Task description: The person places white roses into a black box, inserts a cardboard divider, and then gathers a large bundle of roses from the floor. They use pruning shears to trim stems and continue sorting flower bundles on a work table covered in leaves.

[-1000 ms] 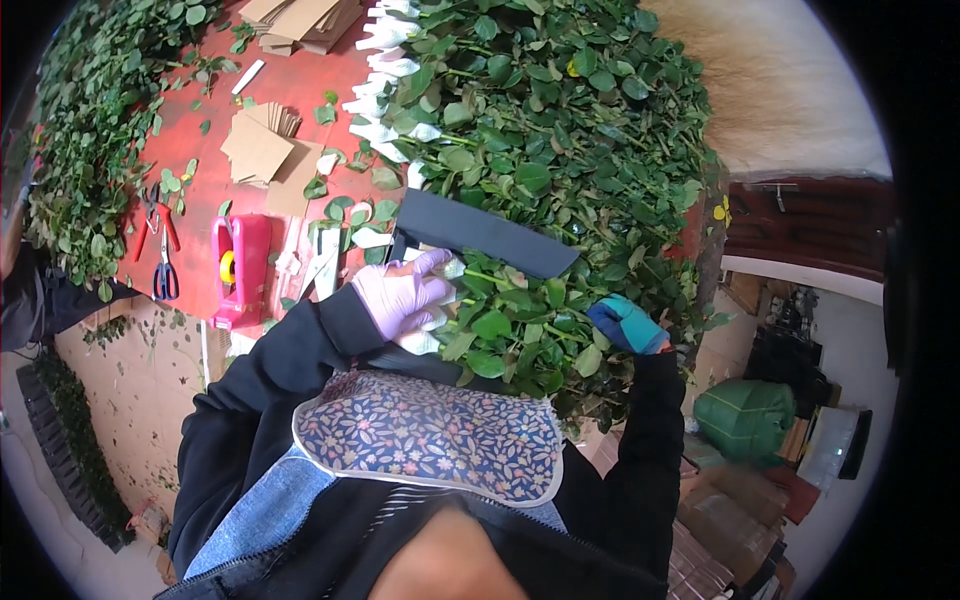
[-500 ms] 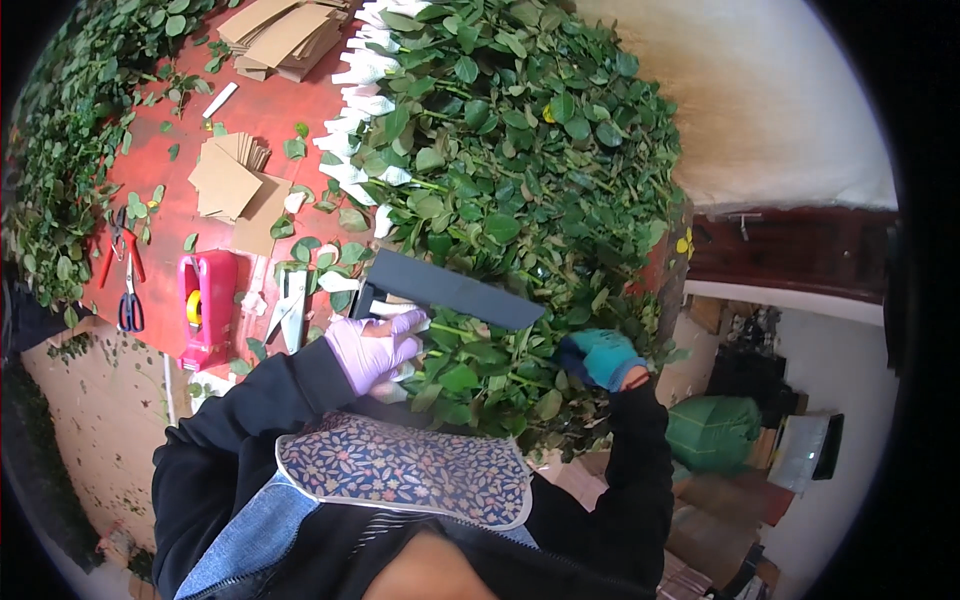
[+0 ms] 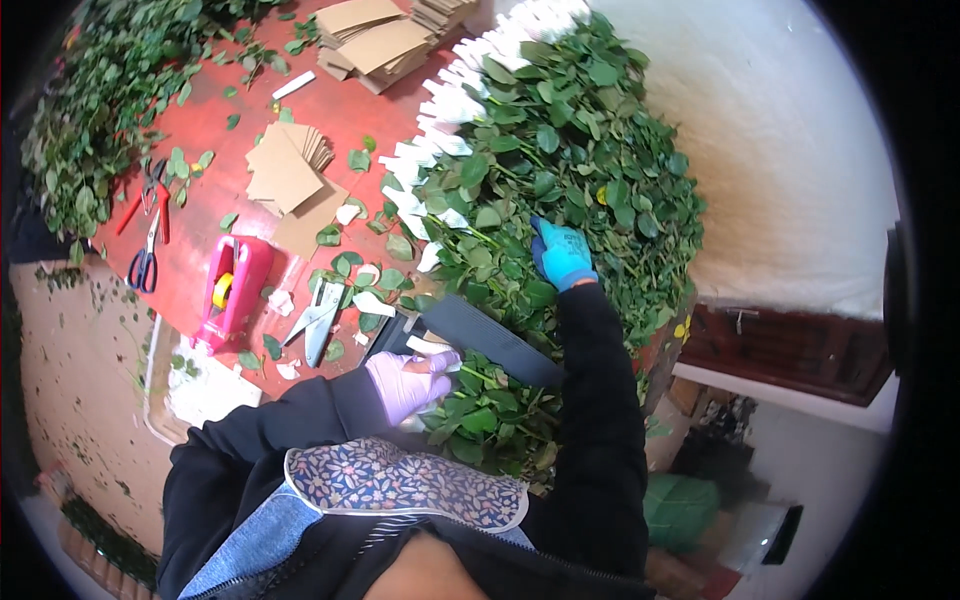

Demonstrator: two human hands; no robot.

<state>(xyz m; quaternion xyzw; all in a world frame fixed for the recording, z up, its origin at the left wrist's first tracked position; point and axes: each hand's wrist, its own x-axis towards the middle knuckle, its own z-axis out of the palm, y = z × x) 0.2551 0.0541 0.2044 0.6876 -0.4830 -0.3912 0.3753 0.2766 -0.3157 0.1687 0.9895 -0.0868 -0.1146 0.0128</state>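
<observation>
My left hand (image 3: 408, 385), in a lilac glove, is closed over a small bunch of leafy stems (image 3: 490, 405) at its white-sleeved flower-head end. Beside it a dark grey bar (image 3: 490, 338), part of a stand or frame, lies slantwise across the leaves. My right hand (image 3: 565, 252), in a blue glove with dark fingers, reaches over the bar onto a big heap of green stems (image 3: 560, 130). Its fingertips are partly lost among leaves, so whether they grip a stem cannot be told. White sleeves (image 3: 455, 105) line the heap's left edge.
On the red table (image 3: 215, 140) are a pink tape dispenser (image 3: 236, 285), a white-grey stapler-like tool (image 3: 318, 325), scissors (image 3: 146, 262), red-handled pruners (image 3: 150, 200) and brown cardboard pieces (image 3: 285, 170). More foliage (image 3: 70, 140) lies far left. A white wall (image 3: 790, 150) stands right.
My right hand has moved up and left from the near stems, past the bar, to the large heap. My left hand stays by the bar. The whole view has shifted and turned slightly.
</observation>
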